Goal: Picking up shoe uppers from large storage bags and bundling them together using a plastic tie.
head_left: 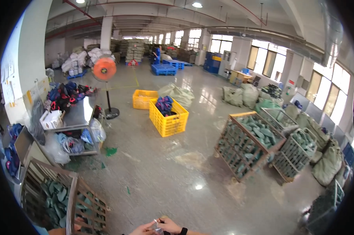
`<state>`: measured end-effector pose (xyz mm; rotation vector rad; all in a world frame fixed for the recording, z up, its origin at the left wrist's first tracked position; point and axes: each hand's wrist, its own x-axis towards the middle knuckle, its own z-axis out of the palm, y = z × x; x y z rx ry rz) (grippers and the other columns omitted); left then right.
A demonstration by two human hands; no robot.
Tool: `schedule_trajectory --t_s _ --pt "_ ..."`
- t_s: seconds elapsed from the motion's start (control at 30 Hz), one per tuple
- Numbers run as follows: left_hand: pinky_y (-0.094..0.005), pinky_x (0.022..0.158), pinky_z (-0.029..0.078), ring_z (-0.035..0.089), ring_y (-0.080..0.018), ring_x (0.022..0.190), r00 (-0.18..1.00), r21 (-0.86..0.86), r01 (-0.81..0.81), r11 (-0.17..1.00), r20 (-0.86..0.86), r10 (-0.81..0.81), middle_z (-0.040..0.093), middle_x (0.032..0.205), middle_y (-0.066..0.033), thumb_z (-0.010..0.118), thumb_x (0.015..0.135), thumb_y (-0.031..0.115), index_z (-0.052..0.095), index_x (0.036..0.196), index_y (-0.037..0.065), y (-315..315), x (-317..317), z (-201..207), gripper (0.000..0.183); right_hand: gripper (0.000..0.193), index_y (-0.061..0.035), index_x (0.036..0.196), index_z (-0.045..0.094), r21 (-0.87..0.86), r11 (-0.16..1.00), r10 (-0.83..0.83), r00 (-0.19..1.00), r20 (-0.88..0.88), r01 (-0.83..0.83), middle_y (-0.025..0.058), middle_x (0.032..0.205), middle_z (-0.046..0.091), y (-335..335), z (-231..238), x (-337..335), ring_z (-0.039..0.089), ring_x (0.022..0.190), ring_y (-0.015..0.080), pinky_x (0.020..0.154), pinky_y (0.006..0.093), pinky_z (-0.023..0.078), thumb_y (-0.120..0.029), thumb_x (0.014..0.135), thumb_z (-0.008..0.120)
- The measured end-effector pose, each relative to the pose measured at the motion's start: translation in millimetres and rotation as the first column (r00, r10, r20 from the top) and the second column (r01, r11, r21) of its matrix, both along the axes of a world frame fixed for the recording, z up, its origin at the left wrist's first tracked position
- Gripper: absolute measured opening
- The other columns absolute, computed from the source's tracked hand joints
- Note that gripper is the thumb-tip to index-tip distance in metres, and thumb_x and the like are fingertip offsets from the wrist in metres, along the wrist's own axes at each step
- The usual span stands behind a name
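Big factory hall, grey glossy floor [145, 184], scuffed, with green patches [111, 151] near the metal bench [83, 113]. Left hand [143, 228] and right hand [169, 226] close together at the bottom edge, fingers narrow, tips pinching a small pale piece [156, 222] between them. Too blurred to tell kind or material; maybe thin film. Held from both sides, probably for steadiness. Black band [183, 231] on right wrist. At lower left, bare arm [58, 231], apparently another person's, by a slatted crate [71, 203]. Loose green-grey pieces [59, 196] heaped inside, curved, matte; slats probably for containing bulk. Similar load in the brown crate [245, 114] at right. Mid-floor, yellow crates [165, 127], perforated, likely plastic, dark blue bundle [164, 104] in the nearer one. Orange fan [104, 69] on a thin pole beside the bench, likely for airflow there. Sacks [328, 164] at far right, slumped, woven-looking.
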<state>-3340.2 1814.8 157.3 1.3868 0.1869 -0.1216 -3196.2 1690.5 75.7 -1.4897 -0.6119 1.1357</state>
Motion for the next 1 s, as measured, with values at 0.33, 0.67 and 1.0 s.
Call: schedule_trajectory --t_s 0.33,0.67,1.0 --pt "-0.0229 0.056 0.045 0.057 -0.0093 0.065 0.951 0.112 -0.238 0.965 -0.175 0.255 0.062 0.085 -0.0029 0.050 0.088 0.015 0.051 0.118 0.005 140 164 32 0.031 0.038 -0.0060 0.104 0.054 -0.023 0.966 0.235 0.907 -0.349 -0.259 0.0015 0.088 0.058 147 112 171 0.053 0.077 0.0107 0.060 0.0250 0.042 -0.029 0.075 0.063" --pt "-0.0235 0.054 0.045 0.055 -0.0092 0.061 0.913 0.034 -0.344 0.938 -0.221 0.343 0.061 0.075 -0.0037 0.056 0.084 0.014 0.059 0.098 0.003 289 283 2 0.019 0.031 -0.0061 0.099 0.056 -0.036 0.762 0.605 0.730 -0.318 -0.647 0.0031 0.076 0.058 326 66 324 0.049 0.059 0.0130 0.053 0.0271 0.041 -0.025 0.076 0.065" --pt "-0.0315 0.069 0.045 0.056 -0.0197 0.076 0.988 0.480 -0.101 0.871 -0.054 0.145 0.055 0.087 -0.0088 0.059 0.081 0.023 0.060 0.083 0.005 554 474 -25 0.018 0.022 -0.0099 0.088 0.060 -0.322 0.939 0.123 0.992 -0.020 -0.123 -0.0057 0.074 0.053 530 45 567 0.043 0.063 0.0037 0.053 0.0207 0.033 -0.026 0.075 0.067"
